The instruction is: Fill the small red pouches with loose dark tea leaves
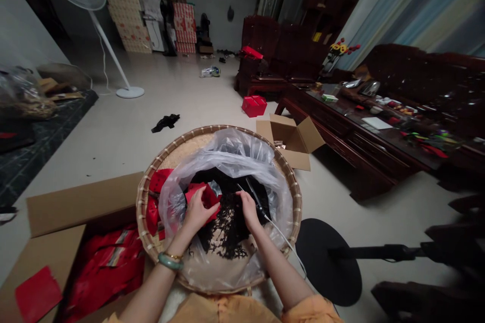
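My left hand [199, 209] grips a small red paper packet [212, 197], its mouth apparently spread, over a round woven bamboo tray [143, 202]. To its right, the thumb and fingers of my right hand [249, 209] come together in a pinch; whatever lies between them is too small to name. Beneath both hands are many thin black scraps [227, 232] on clear plastic sheeting [280, 186] lining the tray. Close beside my right hand lies a slim black tool [256, 194] with a white cord [282, 237]. More red packets [152, 212] sit at the tray's left side.
At lower left stands an open carton [87, 207] full of red packets. Beyond the tray are another open carton [290, 136] and a red box [253, 106]. A black round stand base [328, 262] is at right, near a dark wooden table [352, 136]. A white fan [129, 92] stands far left.
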